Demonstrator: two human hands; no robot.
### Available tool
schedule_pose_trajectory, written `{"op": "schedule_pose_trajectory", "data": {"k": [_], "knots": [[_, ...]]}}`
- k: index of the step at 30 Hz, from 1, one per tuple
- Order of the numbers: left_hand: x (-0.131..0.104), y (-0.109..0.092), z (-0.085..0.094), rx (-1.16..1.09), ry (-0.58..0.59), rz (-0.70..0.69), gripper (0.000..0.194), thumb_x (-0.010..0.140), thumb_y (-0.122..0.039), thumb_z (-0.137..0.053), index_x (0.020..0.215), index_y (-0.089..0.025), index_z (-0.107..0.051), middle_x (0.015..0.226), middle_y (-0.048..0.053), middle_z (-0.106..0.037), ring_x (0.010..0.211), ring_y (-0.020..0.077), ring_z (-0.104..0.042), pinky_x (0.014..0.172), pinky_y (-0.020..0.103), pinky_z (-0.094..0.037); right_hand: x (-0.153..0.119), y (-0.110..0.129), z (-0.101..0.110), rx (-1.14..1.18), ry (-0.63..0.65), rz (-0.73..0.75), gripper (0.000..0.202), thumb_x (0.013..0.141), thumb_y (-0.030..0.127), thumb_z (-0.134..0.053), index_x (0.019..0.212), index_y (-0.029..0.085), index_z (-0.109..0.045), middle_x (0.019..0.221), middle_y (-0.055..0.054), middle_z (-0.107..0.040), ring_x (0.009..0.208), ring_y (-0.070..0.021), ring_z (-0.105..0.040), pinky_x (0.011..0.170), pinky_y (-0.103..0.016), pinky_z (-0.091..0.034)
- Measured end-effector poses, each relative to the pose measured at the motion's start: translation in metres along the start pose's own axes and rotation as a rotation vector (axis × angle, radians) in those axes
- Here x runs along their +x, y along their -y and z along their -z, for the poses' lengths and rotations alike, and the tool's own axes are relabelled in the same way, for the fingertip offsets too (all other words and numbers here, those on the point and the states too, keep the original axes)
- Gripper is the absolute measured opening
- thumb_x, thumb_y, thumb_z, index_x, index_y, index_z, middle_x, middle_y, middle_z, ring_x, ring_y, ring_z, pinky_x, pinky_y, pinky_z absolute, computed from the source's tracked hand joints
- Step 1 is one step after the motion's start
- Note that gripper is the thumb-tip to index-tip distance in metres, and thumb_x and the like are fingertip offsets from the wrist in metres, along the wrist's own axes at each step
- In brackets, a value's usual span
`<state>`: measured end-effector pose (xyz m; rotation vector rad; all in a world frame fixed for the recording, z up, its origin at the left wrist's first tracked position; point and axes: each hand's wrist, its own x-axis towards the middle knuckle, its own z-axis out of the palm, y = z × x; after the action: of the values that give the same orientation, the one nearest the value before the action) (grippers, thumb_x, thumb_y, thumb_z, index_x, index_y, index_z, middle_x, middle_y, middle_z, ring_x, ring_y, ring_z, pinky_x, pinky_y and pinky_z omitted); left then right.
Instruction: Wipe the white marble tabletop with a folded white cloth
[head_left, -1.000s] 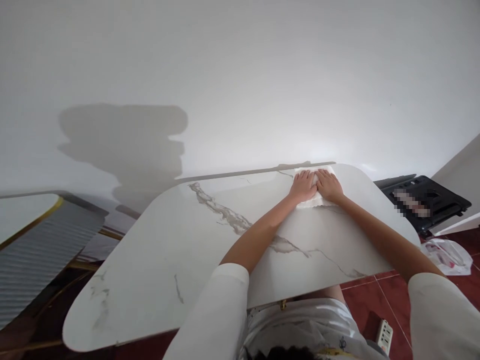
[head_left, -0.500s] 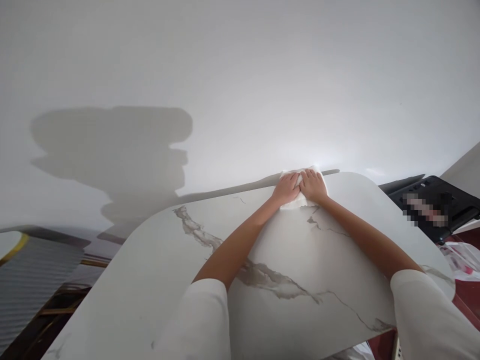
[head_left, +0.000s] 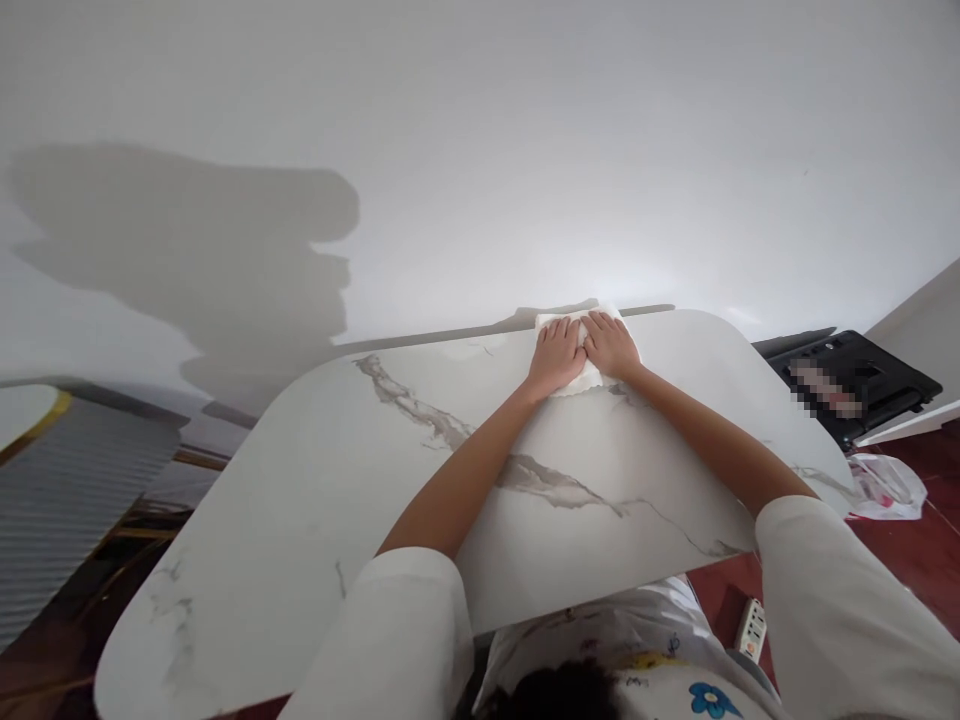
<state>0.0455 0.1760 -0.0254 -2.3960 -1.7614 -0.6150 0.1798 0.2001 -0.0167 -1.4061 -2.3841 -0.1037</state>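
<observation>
My left hand (head_left: 557, 352) and my right hand (head_left: 609, 345) lie side by side on a white cloth (head_left: 576, 385), thumbs close together. Both hands press it down with flat, slightly spread fingers pointing at the wall. The cloth lies at the far edge of a white marble-patterned table (head_left: 315, 480), its borders showing around the hands. What is under the palms is hidden. Both arms reach straight out across the tabletop.
A white wall (head_left: 465, 200) rises behind the table's far edge. At right lies a black case (head_left: 892, 375), with a clear plastic bag (head_left: 889, 487) below it. A power strip (head_left: 751, 630) is on the red floor. A ribbed grey piece of furniture (head_left: 82, 520) stands at left.
Both hands and the cloth have slid a little to the left along the far edge. The view has tilted down, bringing patterned clothing and the near table edge into sight.
</observation>
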Motion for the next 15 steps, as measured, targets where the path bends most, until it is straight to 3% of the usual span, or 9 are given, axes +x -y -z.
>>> {"op": "schedule_pose_trajectory", "data": {"k": [15], "knots": [[-0.079, -0.054, 0.026, -0.017, 0.038, 0.038, 0.048, 0.088, -0.025, -0.033, 0.132, -0.009, -0.039, 0.141, 0.017, -0.04, 0.132, 0.0303, -0.032, 0.11, 0.045, -0.022, -0.087, 0.026, 0.032, -0.018, 0.057, 0.014, 0.048, 0.09, 0.022, -0.026, 0.135, 0.013, -0.042, 0.144, -0.01, -0.04, 0.133, -0.0235, -0.032, 0.106, -0.039, -0.026]]}}
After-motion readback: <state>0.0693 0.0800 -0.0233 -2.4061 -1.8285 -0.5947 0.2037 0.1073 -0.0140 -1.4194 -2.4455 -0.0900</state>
